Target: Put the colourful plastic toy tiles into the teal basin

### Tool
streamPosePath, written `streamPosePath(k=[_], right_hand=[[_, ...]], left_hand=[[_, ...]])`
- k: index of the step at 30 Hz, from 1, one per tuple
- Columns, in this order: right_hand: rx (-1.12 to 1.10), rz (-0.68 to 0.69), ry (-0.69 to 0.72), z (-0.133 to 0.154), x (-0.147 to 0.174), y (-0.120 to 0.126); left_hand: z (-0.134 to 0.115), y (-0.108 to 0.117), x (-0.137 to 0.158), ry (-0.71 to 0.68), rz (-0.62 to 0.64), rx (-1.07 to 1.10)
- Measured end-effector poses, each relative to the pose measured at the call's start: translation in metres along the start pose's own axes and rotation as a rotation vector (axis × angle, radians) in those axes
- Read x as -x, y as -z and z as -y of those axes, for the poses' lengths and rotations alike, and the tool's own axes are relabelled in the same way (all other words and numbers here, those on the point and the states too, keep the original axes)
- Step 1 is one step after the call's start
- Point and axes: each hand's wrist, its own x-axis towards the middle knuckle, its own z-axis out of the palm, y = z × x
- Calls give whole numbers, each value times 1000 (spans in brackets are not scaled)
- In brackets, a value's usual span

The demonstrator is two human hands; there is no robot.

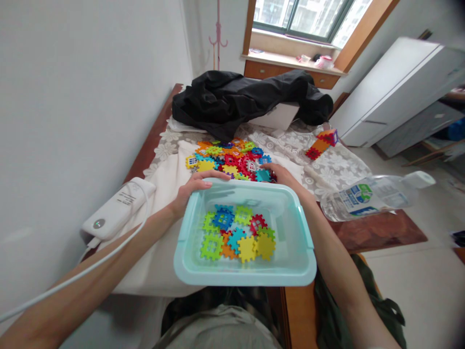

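A light teal plastic basin [245, 278] is tilted toward me at the table's near edge. Inside it lie several toothed plastic building pieces, among them a blue window piece [223, 219] and a yellow square piece [247, 248]. My left hand [191, 189] grips the basin's far left rim, fingers along the top. Beyond the far rim, my right hand [281, 175] reaches into a colourful pile of building pieces [232, 160]. Its index finger is stretched out beside a teal piece [263, 175]; the other fingers are partly hidden.
A joined orange-and-red block shape [321, 144] sits on the lace tablecloth at right. A clear bottle [374, 196] stands near the right edge. At left are a white power bank [118, 208] and its cable [125, 249]. Black cloth [247, 97] covers the far end.
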Motion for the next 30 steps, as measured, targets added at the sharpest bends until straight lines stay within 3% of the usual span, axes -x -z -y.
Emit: streamPosePath(k=[12, 16, 20, 26, 30], right_hand=[[-183, -7, -3, 5, -3, 0], [-82, -1, -59, 12, -1, 4], [-15, 11, 15, 17, 1, 10], [-201, 72, -44, 30, 4, 14], [-188, 108, -41, 30, 6, 16]], left_hand=[[0, -1, 0, 7, 5, 40], [0, 0, 0, -4, 10, 29], [0, -1, 0, -7, 2, 18], [-1, -1, 0, -36, -6, -23], [-1, -2, 0, -27, -8, -18]])
